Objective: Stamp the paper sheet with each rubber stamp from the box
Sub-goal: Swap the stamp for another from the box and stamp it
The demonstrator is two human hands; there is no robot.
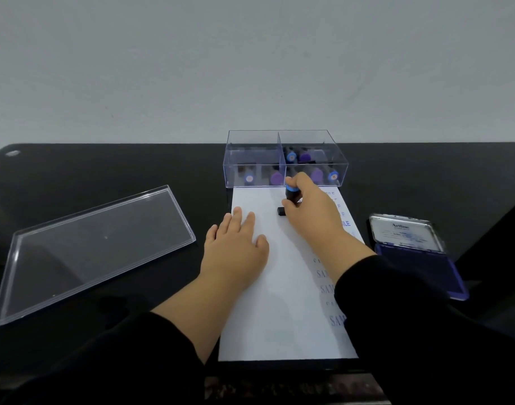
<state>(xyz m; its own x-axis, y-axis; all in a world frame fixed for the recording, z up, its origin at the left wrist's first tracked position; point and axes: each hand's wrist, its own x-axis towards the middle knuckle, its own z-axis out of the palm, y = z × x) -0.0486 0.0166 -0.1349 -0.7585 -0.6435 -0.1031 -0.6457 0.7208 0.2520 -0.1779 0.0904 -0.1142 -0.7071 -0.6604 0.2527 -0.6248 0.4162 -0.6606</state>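
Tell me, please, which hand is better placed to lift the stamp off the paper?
The right hand: it already grips the stamp on the paper sheet. The left hand lies flat, holding the sheet.

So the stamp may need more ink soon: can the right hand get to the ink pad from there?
Probably yes. The ink pad lies open just right of the paper, beside the right hand holding the stamp, with nothing between.

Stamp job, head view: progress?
Done: blue imprints already run down the right side of the paper sheet. In hand: the right hand grips a blue-capped stamp with its base on the sheet, while the left hand lies flat holding the paper. Left: several stamps sit in both compartments of the clear box; which are used cannot be told. The ink pad is open.
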